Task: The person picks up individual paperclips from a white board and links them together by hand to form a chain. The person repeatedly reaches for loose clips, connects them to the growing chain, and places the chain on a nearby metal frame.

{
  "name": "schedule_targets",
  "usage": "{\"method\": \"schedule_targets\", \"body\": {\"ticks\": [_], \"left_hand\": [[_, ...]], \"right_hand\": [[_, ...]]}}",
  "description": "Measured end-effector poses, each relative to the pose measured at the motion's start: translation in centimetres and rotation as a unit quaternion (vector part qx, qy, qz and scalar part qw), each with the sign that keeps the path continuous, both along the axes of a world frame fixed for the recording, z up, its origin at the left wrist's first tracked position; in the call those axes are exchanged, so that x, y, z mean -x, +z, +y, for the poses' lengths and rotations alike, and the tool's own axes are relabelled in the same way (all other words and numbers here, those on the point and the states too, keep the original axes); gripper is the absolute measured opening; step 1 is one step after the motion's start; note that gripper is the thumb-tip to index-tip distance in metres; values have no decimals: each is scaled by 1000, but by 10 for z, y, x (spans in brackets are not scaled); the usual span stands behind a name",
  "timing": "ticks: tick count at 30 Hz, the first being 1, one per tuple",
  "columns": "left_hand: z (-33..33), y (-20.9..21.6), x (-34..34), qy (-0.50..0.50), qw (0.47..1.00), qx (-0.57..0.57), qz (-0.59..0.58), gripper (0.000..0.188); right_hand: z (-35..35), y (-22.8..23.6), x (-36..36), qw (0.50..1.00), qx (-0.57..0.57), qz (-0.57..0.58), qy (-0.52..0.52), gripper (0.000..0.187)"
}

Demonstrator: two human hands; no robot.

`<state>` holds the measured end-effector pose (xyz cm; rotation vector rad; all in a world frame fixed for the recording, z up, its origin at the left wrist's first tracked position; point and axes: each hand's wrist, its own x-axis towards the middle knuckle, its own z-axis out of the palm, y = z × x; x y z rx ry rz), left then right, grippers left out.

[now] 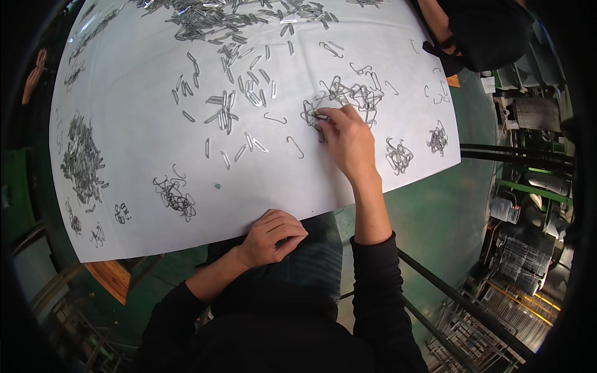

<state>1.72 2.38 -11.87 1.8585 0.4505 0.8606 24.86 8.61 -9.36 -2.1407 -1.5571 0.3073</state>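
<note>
Right hand [349,140]: apparently picking among bent silver wire hooks [367,95], tangling right of centre on white-topped table [267,180]; next move seemingly calling for separating. Grasp: contact hiding, cannot tell. Left hand [272,237]: curling loosely, near edge, palm hiding, contents uncertain. Slim silver metal clips [202,23]: heaping far, running out of frame.

Two loose hooks [296,147] just left of right hand [351,144]. Two small hook piles [399,156] right of it. One green bit [217,186] ahead of left hand [270,239].
</note>
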Motion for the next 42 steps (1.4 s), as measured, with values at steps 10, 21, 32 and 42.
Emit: {"method": "schedule_targets", "body": {"ticks": [10,21,32,42], "left_hand": [[1,-1,0,-5,1000,0,-3,20],[2,0,0,-7,1000,-4,-6,22],[2,-3,1,-15,1000,-17,-3,24],[2,-2,2,-17,1000,-7,-7,25]], "right_hand": [[10,13,-46,997,26,-3,-79,16],[-5,16,-34,997,31,0,-65,25],[-2,7,-20,999,6,-30,-37,18],[7,9,-40,992,84,54,82,15]]}}
